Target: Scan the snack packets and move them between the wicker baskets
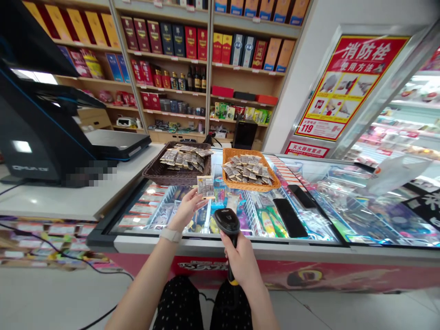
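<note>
My left hand point(188, 210) reaches over the freezer's glass top, with a small flat packet point(205, 187) at its fingertips. The packet has a printed label facing me. In my right hand point(241, 256) is a black handheld barcode scanner point(227, 221), gripped round its handle, its head pointing away from me. Just beyond the packet stand a dark brown woven basket point(154, 173) and an orange-tan woven basket point(252, 185), both holding many similar small packets.
Two black phones point(290, 218) point(302, 196) lie on the freezer's glass top point(134, 224). A scale with a screen point(34, 133) stands on the white counter point(85, 197) at left. A plastic bag point(395, 174) rests at right. A cable point(103, 270) runs across the floor.
</note>
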Motion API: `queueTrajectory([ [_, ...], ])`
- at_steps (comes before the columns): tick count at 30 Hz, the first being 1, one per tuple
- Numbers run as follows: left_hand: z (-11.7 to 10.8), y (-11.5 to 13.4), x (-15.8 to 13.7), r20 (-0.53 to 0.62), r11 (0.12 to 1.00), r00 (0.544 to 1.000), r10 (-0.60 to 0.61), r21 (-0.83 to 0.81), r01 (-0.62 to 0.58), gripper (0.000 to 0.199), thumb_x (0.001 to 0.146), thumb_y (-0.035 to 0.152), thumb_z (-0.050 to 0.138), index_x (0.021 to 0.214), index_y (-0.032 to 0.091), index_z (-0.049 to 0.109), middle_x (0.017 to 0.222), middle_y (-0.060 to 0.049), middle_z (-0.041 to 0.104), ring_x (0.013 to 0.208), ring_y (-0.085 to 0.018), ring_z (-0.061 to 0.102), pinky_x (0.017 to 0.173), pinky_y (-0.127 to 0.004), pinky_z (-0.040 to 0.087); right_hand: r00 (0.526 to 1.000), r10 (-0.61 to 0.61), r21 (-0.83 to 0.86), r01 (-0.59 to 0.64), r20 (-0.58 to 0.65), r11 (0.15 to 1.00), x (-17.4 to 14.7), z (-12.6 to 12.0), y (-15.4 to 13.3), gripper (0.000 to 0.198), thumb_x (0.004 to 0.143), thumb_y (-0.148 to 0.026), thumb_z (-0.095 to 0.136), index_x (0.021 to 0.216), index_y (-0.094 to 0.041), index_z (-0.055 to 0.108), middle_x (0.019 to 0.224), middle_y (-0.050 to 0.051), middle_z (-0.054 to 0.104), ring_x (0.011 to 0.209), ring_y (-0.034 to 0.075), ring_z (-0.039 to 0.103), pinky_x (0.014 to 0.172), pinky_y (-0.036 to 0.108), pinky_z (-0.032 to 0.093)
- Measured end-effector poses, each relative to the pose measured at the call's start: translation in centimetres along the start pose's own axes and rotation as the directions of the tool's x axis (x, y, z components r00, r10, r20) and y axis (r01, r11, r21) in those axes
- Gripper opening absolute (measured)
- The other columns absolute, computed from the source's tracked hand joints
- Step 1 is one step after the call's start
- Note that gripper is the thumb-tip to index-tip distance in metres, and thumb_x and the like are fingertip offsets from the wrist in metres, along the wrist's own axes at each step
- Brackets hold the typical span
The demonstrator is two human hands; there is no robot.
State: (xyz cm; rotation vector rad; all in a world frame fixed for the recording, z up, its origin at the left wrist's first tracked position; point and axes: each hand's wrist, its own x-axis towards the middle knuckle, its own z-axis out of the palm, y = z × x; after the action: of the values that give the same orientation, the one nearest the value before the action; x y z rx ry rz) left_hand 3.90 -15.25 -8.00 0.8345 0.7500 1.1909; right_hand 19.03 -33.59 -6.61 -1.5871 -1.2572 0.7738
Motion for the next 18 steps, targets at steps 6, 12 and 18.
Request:
queueTrajectory([
  [6, 8.8, 2.2, 7.0, 0.264, 0.994, 0.960, -0.091, -0.036, 0.104, 0.028, 0.082, 0.002, 0.071, 0.108, 0.010, 0.068, 0.107, -0.014, 0.075, 0.095, -0.019, 0.075, 0.100, -0.033, 0.058, 0.995, 0.038, 0.070, -0.032, -0.089, 0.997, 0.4, -1.9, 1.6, 0.057, 0.096, -0.067, 0.052, 0.103, -0.015, 0.074, 0.062, 0.006, 0.070, 0.062, 0.027, 0.071, 0.054, 0.030, 0.052],
  [12, 17.7, 0.1, 13.2, 0.223, 0.976, 0.955, -0.196, -0.046, 0.211, 0.040, 0.086, -0.006, 0.061, 0.122, 0.010, 0.061, 0.092, -0.009, 0.072, 0.089, -0.016, 0.075, 0.096, -0.030, 0.059, 0.986, 0.085, 0.111, -0.069, -0.145, 0.991, 0.4, -2.9, 2.8, 0.060, 0.093, -0.071, 0.053, 0.105, -0.016, 0.073, 0.062, 0.006, 0.070, 0.057, 0.027, 0.069, 0.049, 0.030, 0.051],
  [18, 20.8, -2.1, 15.9, 0.171, 0.987, 0.976, -0.134, -0.063, 0.147, 0.045, 0.077, -0.009, 0.068, 0.119, 0.008, 0.066, 0.107, -0.016, 0.071, 0.107, -0.020, 0.071, 0.104, -0.029, 0.053, 0.976, 0.134, 0.121, -0.114, -0.172, 0.986, 0.5, -3.6, 3.3, 0.065, 0.091, -0.074, 0.053, 0.107, -0.014, 0.074, 0.060, 0.006, 0.069, 0.052, 0.026, 0.066, 0.046, 0.030, 0.050],
])
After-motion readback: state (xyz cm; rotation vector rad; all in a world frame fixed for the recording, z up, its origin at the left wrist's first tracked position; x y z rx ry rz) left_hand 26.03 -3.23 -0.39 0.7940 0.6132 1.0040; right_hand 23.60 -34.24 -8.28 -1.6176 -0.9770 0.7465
